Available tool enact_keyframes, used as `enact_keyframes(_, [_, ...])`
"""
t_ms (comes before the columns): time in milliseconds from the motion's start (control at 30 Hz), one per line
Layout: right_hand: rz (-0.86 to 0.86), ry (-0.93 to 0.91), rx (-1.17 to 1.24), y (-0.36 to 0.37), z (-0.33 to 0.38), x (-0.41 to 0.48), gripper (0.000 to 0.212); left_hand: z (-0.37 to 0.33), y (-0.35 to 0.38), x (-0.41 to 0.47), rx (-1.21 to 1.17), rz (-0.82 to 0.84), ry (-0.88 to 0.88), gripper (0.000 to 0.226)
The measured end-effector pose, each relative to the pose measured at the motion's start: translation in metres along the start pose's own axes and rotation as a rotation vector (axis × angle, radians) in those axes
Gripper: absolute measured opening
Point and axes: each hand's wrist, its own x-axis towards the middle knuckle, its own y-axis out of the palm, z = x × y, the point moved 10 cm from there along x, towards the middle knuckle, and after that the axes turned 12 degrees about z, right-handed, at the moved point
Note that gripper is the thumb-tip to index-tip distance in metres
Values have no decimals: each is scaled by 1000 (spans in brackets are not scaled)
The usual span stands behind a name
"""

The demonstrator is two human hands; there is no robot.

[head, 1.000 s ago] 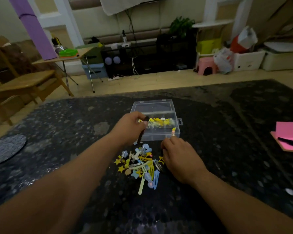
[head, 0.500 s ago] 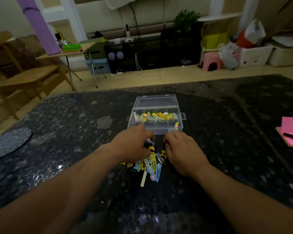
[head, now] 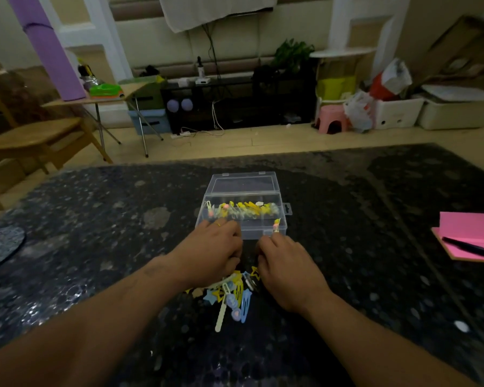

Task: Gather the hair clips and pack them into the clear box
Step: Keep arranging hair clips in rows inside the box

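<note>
Both hands have dropped from the box onto the clips. Left hand [head: 211,251] lies palm-down over the pile's [head: 231,293] far left part, fingers curled; whether it grips any I cannot tell. Right hand [head: 287,270] pinches a yellow clip [head: 276,225] at the box's [head: 242,216] near right corner. Open-lidded, the box holds more clips on the table [head: 95,233].

Bare forearms, left hand [head: 211,251] (ringed finger), right hand [head: 287,270]
</note>
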Motion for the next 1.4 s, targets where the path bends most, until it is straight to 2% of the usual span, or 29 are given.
enact_keyframes(333, [13, 4, 6, 0, 0, -1, 8, 0, 9, -1, 56, 256, 22, 21])
enact_keyframes(533, [11, 4, 26, 0, -1, 0, 9, 3, 6, 3, 65, 245, 23, 3])
enact_keyframes(633, [6, 3, 21, 1, -1, 0, 8, 7, 3, 0, -26, 154, 16, 6])
enact_keyframes(700, [8, 7, 16, 1, -1, 0, 10, 9, 3, -3, -71, 131, 12, 18])
enact_keyframes(767, [8, 12, 15, 2, -2, 1, 10, 5, 3, -5, -84, 171, 31, 29])
enact_keyframes(1100, [19, 10, 28, 1, -2, 0, 10, -12, 4, -10, -7, 356, 32, 28])
enact_keyframes(1267, [19, 9, 40, 1, -1, 0, 10, -17, 6, -10, 10, 365, -20, 12])
enact_keyframes(1400, [25, 5, 44, -1, 0, -1, 9, -13, 6, -9, -3, 327, -49, 11])
